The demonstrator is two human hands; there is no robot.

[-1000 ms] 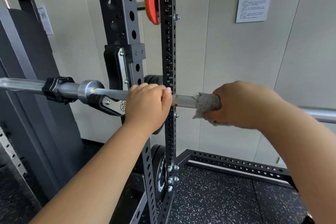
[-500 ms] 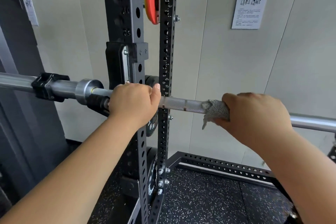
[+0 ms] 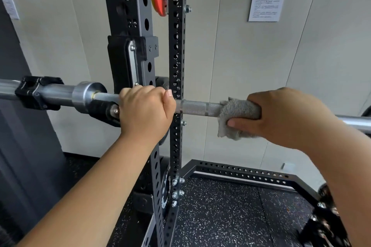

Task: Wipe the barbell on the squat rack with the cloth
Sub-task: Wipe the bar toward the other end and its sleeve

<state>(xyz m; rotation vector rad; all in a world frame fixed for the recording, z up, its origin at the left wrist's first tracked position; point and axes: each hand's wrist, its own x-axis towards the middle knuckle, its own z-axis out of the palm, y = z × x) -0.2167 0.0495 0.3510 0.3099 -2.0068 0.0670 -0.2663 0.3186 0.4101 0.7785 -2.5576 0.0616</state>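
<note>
Silver knurled steel barbell (image 3: 198, 108) lay level across slim black perforated steel upright (image 3: 177, 46) of squat rack. Short bare stretch of bar lay open right of upright, ending at grey terry cloth (image 3: 239, 110). Left hand (image 3: 144, 114) just left of upright, fingers curled round bar. Right hand (image 3: 281, 114) further right of upright, fingers clamped round cloth wrapped on bar, loose corner hanging. Black speckled rubber floor (image 3: 220, 216) below upright; pale panelled wall (image 3: 230, 56) behind. Black clamp collar (image 3: 36, 92) on smooth sleeve far left of upright.

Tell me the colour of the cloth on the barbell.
Grey cloth, clearest in the head view.
</note>
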